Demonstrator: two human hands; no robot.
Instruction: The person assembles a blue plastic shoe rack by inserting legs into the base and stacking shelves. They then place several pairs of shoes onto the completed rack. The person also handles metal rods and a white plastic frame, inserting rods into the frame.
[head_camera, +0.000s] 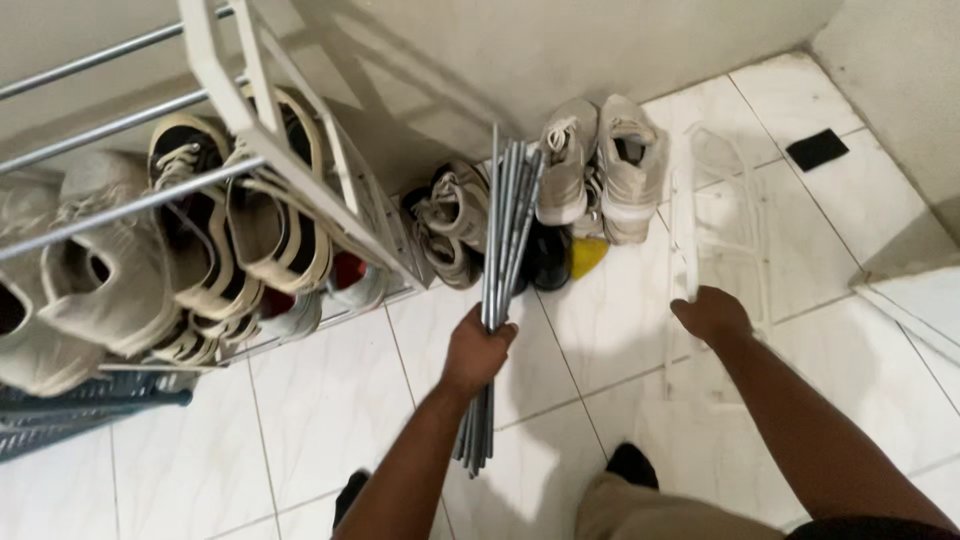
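My left hand (476, 350) grips a bundle of several thin grey metal rods (505, 225), held roughly upright over the floor, its top ends near the wall. My right hand (712, 314) rests on the near end of a white plastic rack side frame (718, 215) that lies flat on the white tiles. It is unclear whether the fingers are wrapped round the frame's bar or only touch it.
A white shoe rack (290, 170) with metal rails holds several sneakers at the left. Beige sneakers (600, 165), darker shoes and a yellow item (587, 255) sit by the wall. A black pad (817, 149) lies at the back right. A dark plastic crate (80, 410) is at the lower left.
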